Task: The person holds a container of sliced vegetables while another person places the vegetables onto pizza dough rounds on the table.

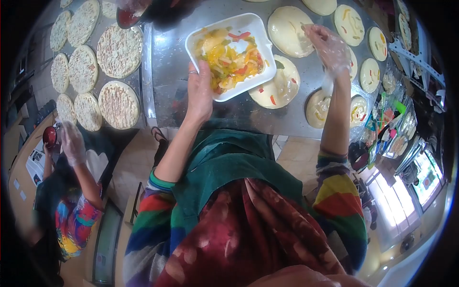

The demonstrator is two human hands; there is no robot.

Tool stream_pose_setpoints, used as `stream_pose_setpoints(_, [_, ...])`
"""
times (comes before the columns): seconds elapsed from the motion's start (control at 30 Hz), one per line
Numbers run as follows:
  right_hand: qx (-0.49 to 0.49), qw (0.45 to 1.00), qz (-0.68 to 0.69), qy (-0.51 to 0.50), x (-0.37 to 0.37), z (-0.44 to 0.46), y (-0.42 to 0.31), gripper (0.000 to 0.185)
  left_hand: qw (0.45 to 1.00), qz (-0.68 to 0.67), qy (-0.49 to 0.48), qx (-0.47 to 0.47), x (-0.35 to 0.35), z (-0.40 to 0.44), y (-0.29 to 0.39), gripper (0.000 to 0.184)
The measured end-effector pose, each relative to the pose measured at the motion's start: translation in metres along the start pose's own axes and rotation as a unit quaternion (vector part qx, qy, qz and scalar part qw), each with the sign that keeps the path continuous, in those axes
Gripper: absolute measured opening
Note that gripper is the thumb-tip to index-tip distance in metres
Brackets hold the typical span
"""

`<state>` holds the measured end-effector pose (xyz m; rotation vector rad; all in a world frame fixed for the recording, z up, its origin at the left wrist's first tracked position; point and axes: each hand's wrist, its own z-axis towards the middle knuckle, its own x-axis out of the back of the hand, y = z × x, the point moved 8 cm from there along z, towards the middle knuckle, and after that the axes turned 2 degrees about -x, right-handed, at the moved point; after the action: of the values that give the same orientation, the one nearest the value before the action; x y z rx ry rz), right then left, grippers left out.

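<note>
My left hand (200, 93) is closed on the near left rim of a white tray (265, 33), with the thumb over its edge. Inside lie sliced peppers (239, 60) in yellow, red and green. My right hand (327, 45), in a clear plastic glove, is held over the right side of a large round dough base (287, 28). Its fingers are pinched together, with a small greenish pepper strip at the tips. Partly under the tray lies another dough base (282, 88) with a few pepper strips on it.
Several smaller dough bases (349, 24) with pepper strips lie to the right on the metal table (167, 100). On the left, several bases (119, 50) carry a crumbly topping. A co-worker's gloved hand (73, 143) and a red bowl (49, 136) are at lower left. Packets (394, 124) crowd the right edge.
</note>
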<state>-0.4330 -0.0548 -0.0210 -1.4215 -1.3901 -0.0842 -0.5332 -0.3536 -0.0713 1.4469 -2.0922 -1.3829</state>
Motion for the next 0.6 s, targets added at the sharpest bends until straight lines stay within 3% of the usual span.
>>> stream_pose_setpoints(0.17, [0.130, 0.976, -0.139, 0.104, -0.021, 0.027, 0.024, 0.029, 0.999, -0.022, 0.025, -0.011, 0.002, -0.002, 0.006, 0.052])
stream_pose_setpoints(0.37, [0.105, 0.977, -0.109, 0.148, -0.011, 0.020, 0.023, 0.026, 0.999, -0.030, 0.028, -0.012, 0.003, -0.002, 0.006, 0.051])
stream_pose_setpoints(0.47, [0.154, 0.941, -0.255, 0.163, -0.017, 0.017, 0.023, 0.032, 0.999, -0.028, 0.023, -0.005, 0.002, 0.000, 0.004, 0.051])
stream_pose_setpoints(0.6, [0.133, 0.943, -0.279, 0.125, -0.026, 0.014, 0.031, 0.034, 1.000, -0.004, -0.004, -0.005, -0.004, 0.002, 0.006, 0.061])
